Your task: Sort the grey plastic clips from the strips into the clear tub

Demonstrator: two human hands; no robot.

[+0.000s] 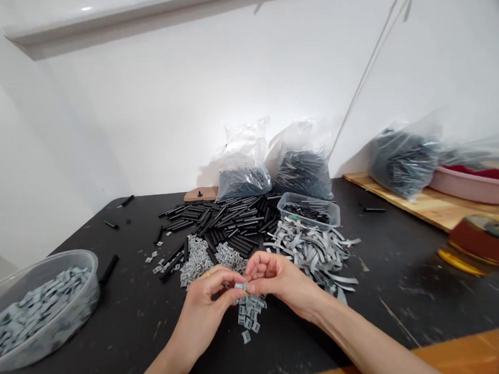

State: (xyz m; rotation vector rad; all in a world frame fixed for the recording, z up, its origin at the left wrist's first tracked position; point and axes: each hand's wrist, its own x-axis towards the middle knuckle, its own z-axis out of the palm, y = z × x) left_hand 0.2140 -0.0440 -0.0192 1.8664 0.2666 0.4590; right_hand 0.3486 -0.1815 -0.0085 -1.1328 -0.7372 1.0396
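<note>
My left hand (207, 304) and my right hand (277, 276) meet over the black table (126, 326), both pinched on one small grey plastic piece (240, 287) held between their fingertips. Right below them lies a small heap of the same grey pieces (250, 315). Behind the hands spread more grey pieces (197, 262), a pile of grey strips (309, 248) and a pile of black sticks (221, 220).
A clear bowl (81, 261) with grey pieces stands at the left. A small clear tub (308, 208) and plastic bags (302, 172) of black parts sit at the back. At the right lie a wooden board (425, 203), a pink basin (471, 185) and a tape roll (484, 244).
</note>
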